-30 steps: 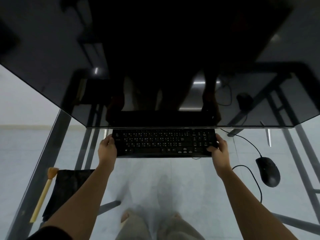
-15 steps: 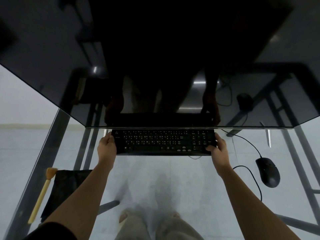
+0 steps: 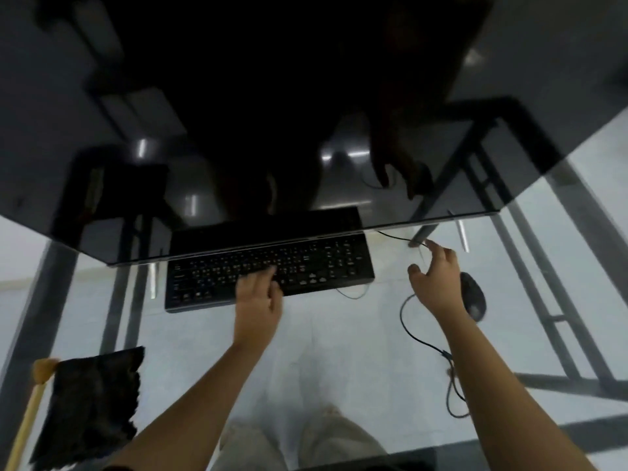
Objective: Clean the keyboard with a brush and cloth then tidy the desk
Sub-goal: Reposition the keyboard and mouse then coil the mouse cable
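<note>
The keyboard [image 3: 268, 270] lies on the glass desk [image 3: 339, 355] with its far edge tucked under the lower rim of the dark monitor [image 3: 272, 113], roughly in line with that rim. The left hand [image 3: 259, 295] rests on the near-middle keys, fingers loose and gripping nothing. The right hand [image 3: 438, 283] hovers empty with fingers spread wide, just left of the mouse [image 3: 473, 295] and above the loops of cable [image 3: 419, 334]. To me this looks like the tidying part, with the wires and mouse next in line. To do it well, I would let the left palm press lightly so the keyboard does not skate on the glass. The right hand should gather the slack cable before touching the mouse, since a snagged wire could drag either one askew. The black cloth [image 3: 91, 402] and the wooden-handled brush [image 3: 29, 416] lie side by side at the near left corner, well apart from both hands, and they want putting away too.
</note>
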